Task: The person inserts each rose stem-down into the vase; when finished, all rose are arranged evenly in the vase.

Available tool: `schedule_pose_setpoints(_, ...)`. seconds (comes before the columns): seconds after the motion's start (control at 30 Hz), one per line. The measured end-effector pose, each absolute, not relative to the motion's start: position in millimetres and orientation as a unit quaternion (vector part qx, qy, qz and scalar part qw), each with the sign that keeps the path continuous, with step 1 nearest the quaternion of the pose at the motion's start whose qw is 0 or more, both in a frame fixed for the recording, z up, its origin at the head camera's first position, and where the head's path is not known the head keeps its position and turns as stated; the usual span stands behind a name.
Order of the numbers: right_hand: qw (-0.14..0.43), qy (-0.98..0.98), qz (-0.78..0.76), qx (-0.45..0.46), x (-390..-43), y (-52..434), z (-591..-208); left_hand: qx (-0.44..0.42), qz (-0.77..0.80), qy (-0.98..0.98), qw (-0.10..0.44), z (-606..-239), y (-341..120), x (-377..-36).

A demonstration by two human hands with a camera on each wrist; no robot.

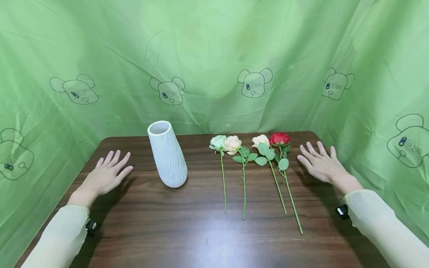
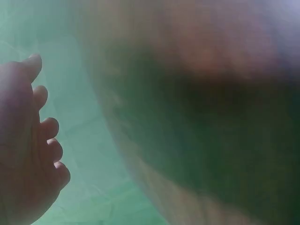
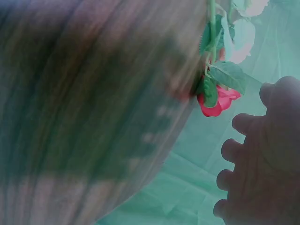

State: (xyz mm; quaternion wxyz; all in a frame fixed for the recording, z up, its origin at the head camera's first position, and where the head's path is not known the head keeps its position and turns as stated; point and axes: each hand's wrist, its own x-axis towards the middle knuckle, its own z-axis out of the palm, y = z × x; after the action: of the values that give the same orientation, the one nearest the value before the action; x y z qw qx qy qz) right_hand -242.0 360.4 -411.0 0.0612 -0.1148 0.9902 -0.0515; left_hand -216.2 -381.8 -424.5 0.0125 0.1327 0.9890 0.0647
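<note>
Two hands, left (image 1: 107, 175) and right (image 1: 320, 163), rest flat and empty near the bench (image 1: 201, 238) edges, four roses (image 1: 254, 149) lying untouched beside the empty white vase (image 1: 167, 154).

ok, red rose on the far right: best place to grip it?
Pinch the red rose on its bare lower stem, below the leaves, coming from above with the right hand beside it. It lies flat on the table, and the stems fan apart toward the near end, so fingers likely have more room there.
</note>
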Motion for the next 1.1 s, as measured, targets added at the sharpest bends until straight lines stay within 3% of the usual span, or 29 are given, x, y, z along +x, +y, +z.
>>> schedule_pose_setpoints(0.27, 0.043, 0.99, -0.052, -0.12, -243, 356, -397, 0.119, 0.083, 0.989, 0.02, -397, -365, -219)
schedule_pose_setpoints(0.57, 0.009, 0.989, -0.095, -0.117, -236, 338, -381, 0.155, 0.229, 0.961, 0.008, -372, -326, -208)
schedule_pose_setpoints(1.1, 0.062, 0.924, -0.348, -0.146, -235, 327, -400, 0.242, 0.487, 0.838, -0.051, -385, -283, -211)
